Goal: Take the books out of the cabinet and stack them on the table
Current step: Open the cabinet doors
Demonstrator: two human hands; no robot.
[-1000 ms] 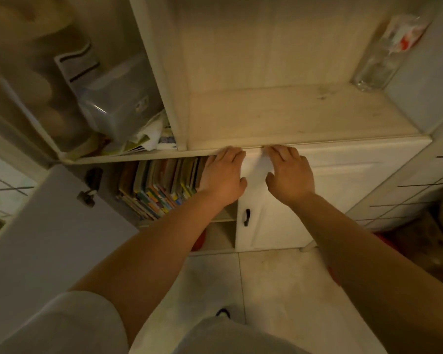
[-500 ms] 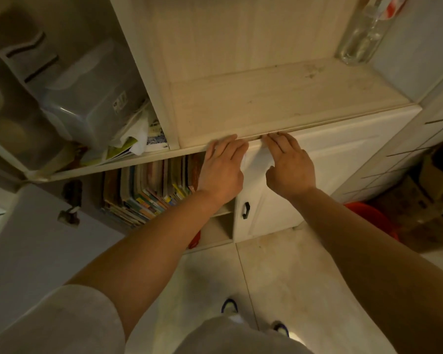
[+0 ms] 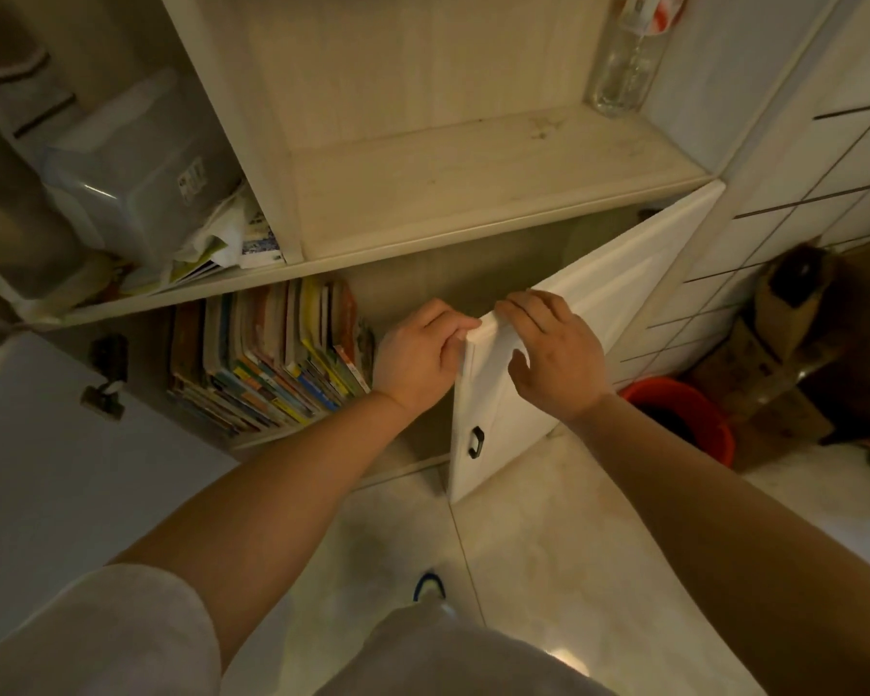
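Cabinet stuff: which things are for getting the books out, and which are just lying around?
For the job:
- books, standing in the cabinet
- white door, partly open
- left hand and right hand, both gripping the door's top edge

Just lying about:
- clear bottle on the shelf
- plastic box
- red bucket on the floor

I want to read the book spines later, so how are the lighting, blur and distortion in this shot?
Head view: dim, warm light; books shadowed, spines soft; wide-angle bending of the shelf edges; floor glare; both hands fairly sharp.
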